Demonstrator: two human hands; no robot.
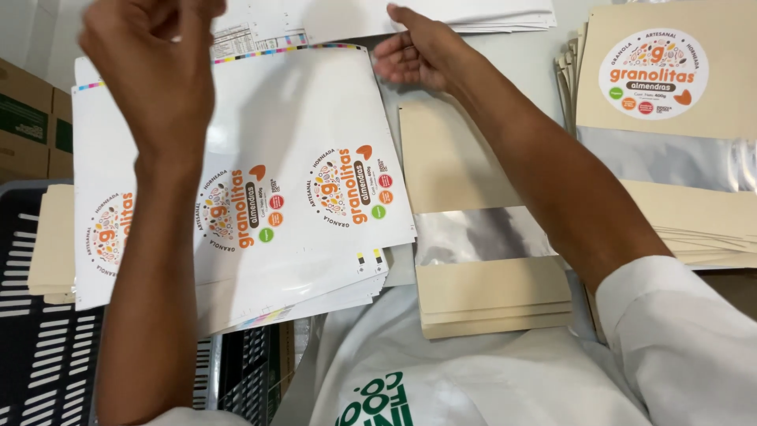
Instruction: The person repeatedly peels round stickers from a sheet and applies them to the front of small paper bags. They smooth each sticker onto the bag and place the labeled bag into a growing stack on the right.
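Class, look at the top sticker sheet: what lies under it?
Under the top sticker sheet, edges of more white sheets fan out at its lower right corner. How many there are, and the surface below, is covered. The left arm crosses it.

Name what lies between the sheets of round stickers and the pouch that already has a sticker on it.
In the head view, a stack of plain tan pouches lies between the sticker sheets and the stickered pouch, with the right forearm crossing over it.

A bare strip of grey table (516, 55) lies far centre, hemmed by glossy white sticker sheets (300, 118) left, tan window pouches (473, 237) near and stacked tan labelled pouches (670, 158) right.
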